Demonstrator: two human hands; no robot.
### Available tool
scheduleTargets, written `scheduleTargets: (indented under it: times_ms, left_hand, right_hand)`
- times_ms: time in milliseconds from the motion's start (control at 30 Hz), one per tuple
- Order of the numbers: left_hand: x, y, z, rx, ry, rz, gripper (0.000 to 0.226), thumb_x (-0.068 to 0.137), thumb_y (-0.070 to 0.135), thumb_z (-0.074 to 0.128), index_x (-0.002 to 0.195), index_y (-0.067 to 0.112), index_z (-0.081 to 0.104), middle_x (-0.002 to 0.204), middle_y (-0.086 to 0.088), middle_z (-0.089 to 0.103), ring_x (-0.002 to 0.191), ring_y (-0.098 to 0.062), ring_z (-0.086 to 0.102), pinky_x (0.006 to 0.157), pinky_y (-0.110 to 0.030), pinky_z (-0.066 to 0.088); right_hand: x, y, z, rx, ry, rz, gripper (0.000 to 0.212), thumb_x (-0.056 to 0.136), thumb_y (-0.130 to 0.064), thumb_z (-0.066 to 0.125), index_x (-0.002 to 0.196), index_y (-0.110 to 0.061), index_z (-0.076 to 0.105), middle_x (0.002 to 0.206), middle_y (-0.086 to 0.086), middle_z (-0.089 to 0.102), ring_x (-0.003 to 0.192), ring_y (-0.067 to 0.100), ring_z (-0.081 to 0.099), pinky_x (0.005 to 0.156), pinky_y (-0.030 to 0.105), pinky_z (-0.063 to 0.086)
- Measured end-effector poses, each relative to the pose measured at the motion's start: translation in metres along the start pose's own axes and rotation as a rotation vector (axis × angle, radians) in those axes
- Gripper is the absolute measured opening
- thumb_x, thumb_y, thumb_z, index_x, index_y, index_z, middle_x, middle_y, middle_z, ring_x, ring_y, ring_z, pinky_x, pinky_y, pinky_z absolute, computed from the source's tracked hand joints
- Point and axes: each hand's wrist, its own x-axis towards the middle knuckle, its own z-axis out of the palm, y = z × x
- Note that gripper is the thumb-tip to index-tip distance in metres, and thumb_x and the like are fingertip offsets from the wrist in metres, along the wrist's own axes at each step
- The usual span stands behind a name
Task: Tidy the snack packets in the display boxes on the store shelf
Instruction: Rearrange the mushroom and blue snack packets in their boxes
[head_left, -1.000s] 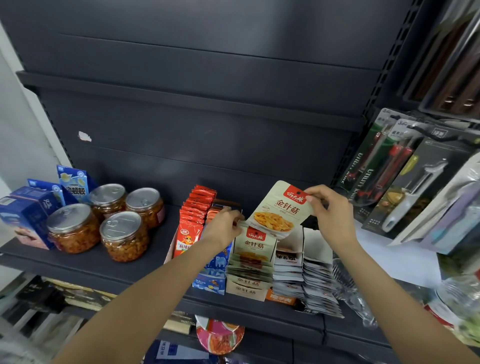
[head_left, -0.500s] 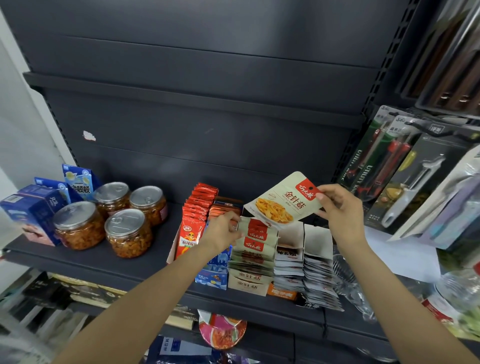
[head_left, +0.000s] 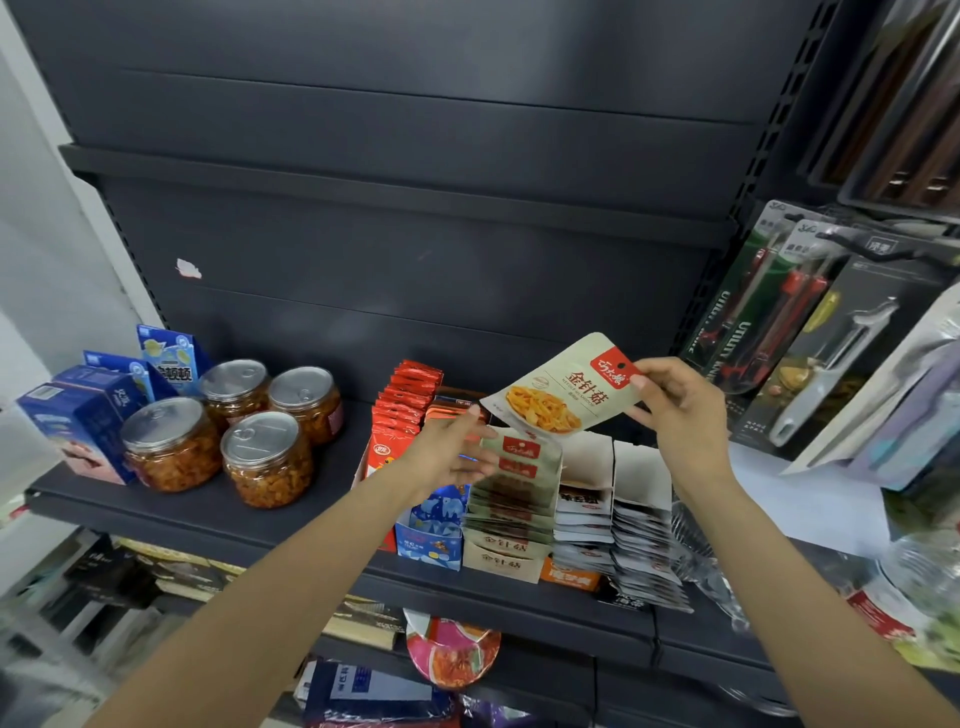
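My right hand (head_left: 680, 410) pinches the top corner of a beige snack packet (head_left: 563, 395) with a red label, held tilted in the air above the display boxes. My left hand (head_left: 452, 452) presses its fingers against the back of the row of matching beige packets (head_left: 511, 486) standing in their beige display box (head_left: 501, 561). A row of red packets (head_left: 400, 410) stands in a box to the left. White and dark packets (head_left: 623, 519) fill the boxes on the right. A blue display box (head_left: 434, 525) sits in front between them.
Four jars with metal lids (head_left: 265, 457) and blue cartons (head_left: 83, 415) stand at the shelf's left. Packaged peelers and knives (head_left: 810, 353) hang on the right. Clear plastic wrap (head_left: 701, 561) lies beside the boxes. The dark shelf edge (head_left: 208, 519) runs below.
My right hand has lifted the beige packet higher and to the right, tilting it. My left hand has slid forward onto the beige packet row.
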Motion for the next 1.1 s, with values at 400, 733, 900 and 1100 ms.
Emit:
scheduleTargets:
  times_ms: [400, 733, 900, 1100]
  left_hand:
    - [-0.010, 0.007, -0.013, -0.373, -0.135, -0.044, 0.030, 0.089, 0.001, 0.057, 0.119, -0.004, 0.058, 0.102, -0.016, 0.071, 0.089, -0.019, 0.070, 0.064, -0.019, 0.057]
    - [-0.031, 0.002, -0.006, -0.009, 0.032, 0.409, 0.069, 0.083, -0.013, 0.059, 0.126, 0.040, 0.048, 0.112, -0.005, 0.064, 0.104, -0.019, 0.064, 0.078, -0.033, 0.057]
    - [-0.041, 0.001, -0.007, 0.211, 0.111, 0.644, 0.070, 0.082, -0.010, 0.063, 0.125, 0.043, 0.045, 0.107, 0.004, 0.061, 0.103, -0.013, 0.064, 0.081, -0.028, 0.056]
    - [-0.043, 0.002, -0.008, 0.247, 0.155, 0.691, 0.072, 0.082, -0.009, 0.063, 0.127, 0.043, 0.042, 0.104, 0.012, 0.060, 0.099, -0.009, 0.064, 0.077, -0.024, 0.056]
  right_hand:
    - [-0.005, 0.012, -0.002, 0.179, -0.177, 0.096, 0.033, 0.089, 0.006, 0.054, 0.079, -0.020, 0.073, 0.110, 0.001, 0.068, 0.104, 0.016, 0.064, 0.087, 0.029, 0.053]
    - [-0.023, 0.017, 0.007, 0.158, -0.207, 0.307, 0.041, 0.088, 0.005, 0.056, 0.116, -0.026, 0.059, 0.107, 0.000, 0.068, 0.094, 0.014, 0.067, 0.063, 0.023, 0.054]
    - [-0.028, 0.014, 0.010, 0.269, -0.186, 0.265, 0.046, 0.085, 0.012, 0.055, 0.113, -0.024, 0.059, 0.107, 0.000, 0.069, 0.097, 0.014, 0.067, 0.064, 0.023, 0.055]
    - [-0.029, 0.013, 0.010, 0.296, -0.192, 0.257, 0.045, 0.085, 0.012, 0.056, 0.113, -0.023, 0.061, 0.112, 0.001, 0.067, 0.097, 0.013, 0.066, 0.062, 0.021, 0.055]
